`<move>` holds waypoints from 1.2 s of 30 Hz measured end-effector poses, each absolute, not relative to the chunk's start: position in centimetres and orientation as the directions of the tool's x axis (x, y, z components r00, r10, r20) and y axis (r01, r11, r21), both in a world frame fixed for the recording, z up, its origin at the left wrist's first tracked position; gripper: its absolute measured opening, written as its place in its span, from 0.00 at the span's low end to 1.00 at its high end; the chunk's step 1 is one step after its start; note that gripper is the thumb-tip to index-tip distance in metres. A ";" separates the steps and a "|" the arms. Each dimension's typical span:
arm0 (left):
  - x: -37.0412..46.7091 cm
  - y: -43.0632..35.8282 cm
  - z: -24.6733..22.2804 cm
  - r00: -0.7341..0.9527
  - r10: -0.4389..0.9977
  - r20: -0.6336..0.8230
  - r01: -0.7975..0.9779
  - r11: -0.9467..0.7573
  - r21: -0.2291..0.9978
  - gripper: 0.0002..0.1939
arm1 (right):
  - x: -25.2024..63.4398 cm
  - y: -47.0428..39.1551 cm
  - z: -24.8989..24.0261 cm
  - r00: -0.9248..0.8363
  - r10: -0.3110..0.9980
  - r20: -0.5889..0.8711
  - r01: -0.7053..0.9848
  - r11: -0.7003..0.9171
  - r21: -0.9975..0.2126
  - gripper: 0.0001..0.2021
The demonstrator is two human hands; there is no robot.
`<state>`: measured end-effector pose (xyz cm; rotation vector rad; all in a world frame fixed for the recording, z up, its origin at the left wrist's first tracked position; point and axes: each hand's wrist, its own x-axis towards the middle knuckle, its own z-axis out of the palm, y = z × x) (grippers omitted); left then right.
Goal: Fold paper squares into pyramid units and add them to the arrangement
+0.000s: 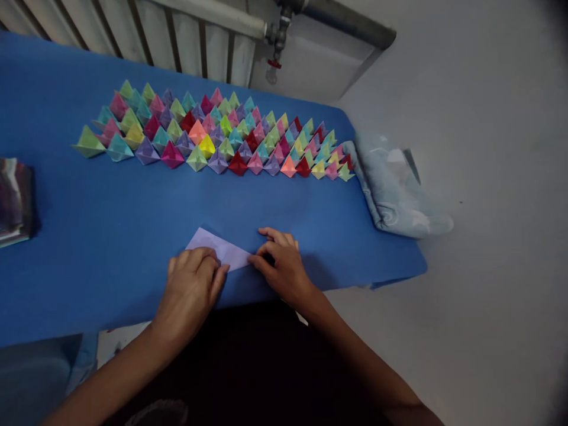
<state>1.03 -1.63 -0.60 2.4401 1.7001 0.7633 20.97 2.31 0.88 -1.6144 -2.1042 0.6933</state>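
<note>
A folded sheet of lilac paper (226, 251) lies on the blue tabletop (146, 219) near its front edge. My left hand (190, 278) presses on the paper's left part with bent fingers, its thumb along the lower edge. At the pointed right corner, my right hand (281, 260) pinches the paper between thumb and index finger, while its other fingers are raised. Beyond both hands stand rows of small folded paper boats (217, 133) in green, pink, purple, red, yellow and turquoise.
A folded grey-blue cloth (390, 183) rests over the table's right end. At the left edge is a dark patterned stack (15, 201). A white radiator (177, 35) and a pipe with a red valve handle (274, 63) run behind the table.
</note>
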 end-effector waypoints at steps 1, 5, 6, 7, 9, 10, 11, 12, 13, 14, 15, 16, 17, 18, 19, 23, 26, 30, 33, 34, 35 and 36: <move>1.1 -1.6 -0.6 0.268 0.893 0.361 0.866 -0.388 0.316 0.16 | 21.0 2.3 0.9 -0.256 0.967 0.012 0.772 0.212 -0.600 0.09; 1.2 -1.6 -0.6 0.274 0.889 0.366 0.884 -0.383 0.269 0.15 | 20.9 2.4 0.8 -0.248 0.968 0.022 0.775 0.212 -0.595 0.09; 1.2 -1.6 -0.6 0.273 0.890 0.364 0.888 -0.379 0.260 0.15 | 20.9 2.4 0.8 -0.247 0.969 0.022 0.776 0.212 -0.594 0.09; 1.3 -1.6 -0.7 0.274 0.892 0.360 0.893 -0.374 0.249 0.16 | 20.9 2.4 0.7 -0.246 0.969 0.023 0.777 0.211 -0.593 0.09; 1.3 -1.6 -0.7 0.273 0.899 0.342 0.907 -0.360 0.221 0.16 | 20.9 2.4 0.7 -0.244 0.969 0.026 0.778 0.212 -0.591 0.09; 1.3 -1.5 -0.7 0.271 0.903 0.333 0.915 -0.349 0.203 0.16 | 20.8 2.4 0.7 -0.242 0.970 0.028 0.778 0.212 -0.592 0.09; 1.2 -1.6 -0.7 0.268 0.907 0.326 0.922 -0.339 0.185 0.17 | 20.8 2.4 0.7 -0.240 0.970 0.030 0.777 0.211 -0.593 0.09; 1.2 -1.6 -0.7 0.267 0.908 0.322 0.928 -0.332 0.168 0.17 | 20.8 2.5 0.7 -0.239 0.971 0.029 0.776 0.209 -0.595 0.09; 1.1 -1.6 -0.7 0.268 0.908 0.322 0.932 -0.330 0.153 0.17 | 20.8 2.5 0.7 -0.237 0.971 0.028 0.774 0.206 -0.599 0.09; 0.9 -1.6 -0.6 0.272 0.905 0.326 0.933 -0.332 0.143 0.17 | 20.8 2.5 0.7 -0.234 0.972 0.026 0.772 0.202 -0.603 0.09; 0.7 -1.7 -0.6 0.281 0.901 0.330 0.931 -0.340 0.136 0.17 | 20.8 2.5 0.8 -0.232 0.972 0.023 0.769 0.198 -0.607 0.10; 0.5 -1.8 -0.6 0.293 0.896 0.335 0.927 -0.352 0.131 0.16 | 20.8 2.5 0.8 -0.230 0.973 0.022 0.767 0.195 -0.611 0.10; 0.3 -1.9 -0.6 0.314 0.888 0.337 0.920 -0.371 0.123 0.15 | 20.8 2.5 0.8 -0.228 0.973 0.024 0.765 0.194 -0.614 0.10; 0.1 -2.0 -0.6 0.340 0.877 0.338 0.911 -0.397 0.113 0.13 | 20.8 2.5 0.8 -0.228 0.973 0.026 0.762 0.195 -0.617 0.10; -0.2 -2.1 -0.7 0.373 0.862 0.344 0.898 -0.429 0.102 0.14 | 20.8 2.5 0.7 -0.228 0.973 0.029 0.760 0.197 -0.619 0.10; -0.8 -2.5 -0.8 0.530 0.766 0.364 0.803 -0.591 0.076 0.23 | 20.7 2.5 0.5 -0.226 0.973 0.047 0.758 0.206 -0.619 0.10; -0.9 -2.9 -0.8 0.590 0.730 0.346 0.761 -0.646 0.064 0.23 | 20.8 2.6 0.3 -0.221 0.973 0.060 0.757 0.210 -0.619 0.10; -1.2 -3.7 -0.8 0.572 0.747 0.339 0.780 -0.623 0.056 0.23 | 21.0 2.7 0.2 -0.239 0.970 0.049 0.751 0.217 -0.624 0.10; -1.3 -4.3 -0.7 0.552 0.747 0.370 0.795 -0.606 0.036 0.21 | 20.9 2.6 0.4 -0.263 0.964 0.043 0.755 0.234 -0.612 0.09; -1.2 -4.4 -0.7 0.542 0.751 0.378 0.802 -0.597 0.037 0.20 | 20.8 2.4 0.6 -0.271 0.962 0.042 0.760 0.240 -0.603 0.09; -1.1 -4.5 -0.6 0.525 0.756 0.390 0.810 -0.585 0.043 0.18 | 20.7 2.1 0.9 -0.281 0.959 0.042 0.765 0.250 -0.594 0.10; -1.0 -4.5 -0.6 0.506 0.761 0.407 0.818 -0.572 0.054 0.16 | 20.6 1.8 1.2 -0.291 0.956 0.042 0.766 0.259 -0.588 0.10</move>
